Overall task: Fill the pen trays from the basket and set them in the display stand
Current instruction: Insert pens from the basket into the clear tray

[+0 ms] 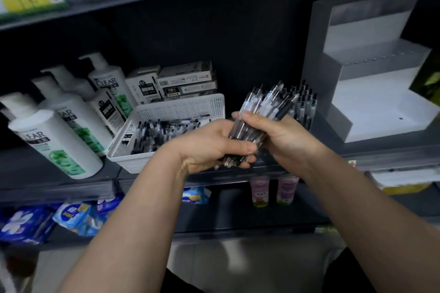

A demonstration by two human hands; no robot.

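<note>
One white basket (181, 108) sits on the shelf, and the loose pens (162, 133) in it are too many to count. To its left stand four white pump bottles (54, 143). Behind it lie at least four pen boxes (185, 72). To its right is one stepped display stand (357, 93), with one packed group of upright pens (306, 104) between the two. In front of the basket two hands, the left hand (214, 145) and the right hand (285, 135), grip one bundle of pens (262, 107). Below the basket, to the right, stand two pink bottles (259, 190).
</note>
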